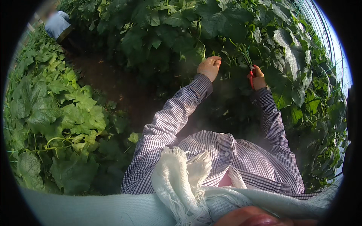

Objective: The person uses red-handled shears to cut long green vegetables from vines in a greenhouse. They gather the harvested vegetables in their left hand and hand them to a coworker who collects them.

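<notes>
Ahead of me rises a wall of leafy climbing vines [223,24], with broad lobed leaves like those of a gourd plant. My left hand [209,68] is raised to the vines at the centre, its fingertips drawn together beside thin stems. Whether it pinches a stem I cannot tell. To its right, my right hand [259,79] grips red-handled scissors [251,76], the blades pointing up into the foliage. Thin green stems [230,58] hang between the two hands. The tips of the blades are hard to make out among the leaves.
A second leafy row [68,113] grows at the left, across a shaded soil path [113,82]. Farther along this path a person in a blue top [56,24] bends towards the vines. Trellis netting [325,31] runs along the right edge.
</notes>
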The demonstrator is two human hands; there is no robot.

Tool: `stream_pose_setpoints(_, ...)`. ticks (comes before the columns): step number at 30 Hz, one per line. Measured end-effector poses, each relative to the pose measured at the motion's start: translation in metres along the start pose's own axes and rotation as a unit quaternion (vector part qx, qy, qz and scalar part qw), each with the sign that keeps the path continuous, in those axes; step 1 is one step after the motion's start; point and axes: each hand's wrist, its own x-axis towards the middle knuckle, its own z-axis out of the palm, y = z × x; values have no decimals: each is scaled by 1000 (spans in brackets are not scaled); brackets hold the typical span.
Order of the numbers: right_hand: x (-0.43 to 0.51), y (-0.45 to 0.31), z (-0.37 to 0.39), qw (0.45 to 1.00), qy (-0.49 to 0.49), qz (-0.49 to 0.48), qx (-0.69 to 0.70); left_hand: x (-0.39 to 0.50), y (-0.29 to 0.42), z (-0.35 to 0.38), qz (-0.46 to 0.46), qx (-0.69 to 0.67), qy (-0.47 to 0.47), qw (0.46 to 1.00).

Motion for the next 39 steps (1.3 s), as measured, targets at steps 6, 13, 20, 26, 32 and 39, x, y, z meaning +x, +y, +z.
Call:
stream_pose_setpoints(6, -37, -58, 0, 993, -81, 3, -82, 84, -33, 20, -1, -121, -73, 990)
stream_pose_setpoints(13, -41, -34, -5, 977, -102, 14, 187, 107, -44, 49, -90, -171, -313, 930)
stream_pose_setpoints(20, -54, -99, -11, 993, 77, 12, -89, 59, -55, 22, -121, -254, -188, 941)
stream_pose_setpoints(26, -120, -208, 27, 981, -125, 40, 141, 34, -59, 41, -39, 6, 41, 998)
stream_pose_setpoints(32, -103, -162, 63, 915, -268, 278, 120, 17, -37, 42, -123, -445, 103, 881)
stream_pose_setpoints(39, -79, -139, 41, 922, -263, 185, -216, -25, -21, 33, 146, 38, 156, 976)
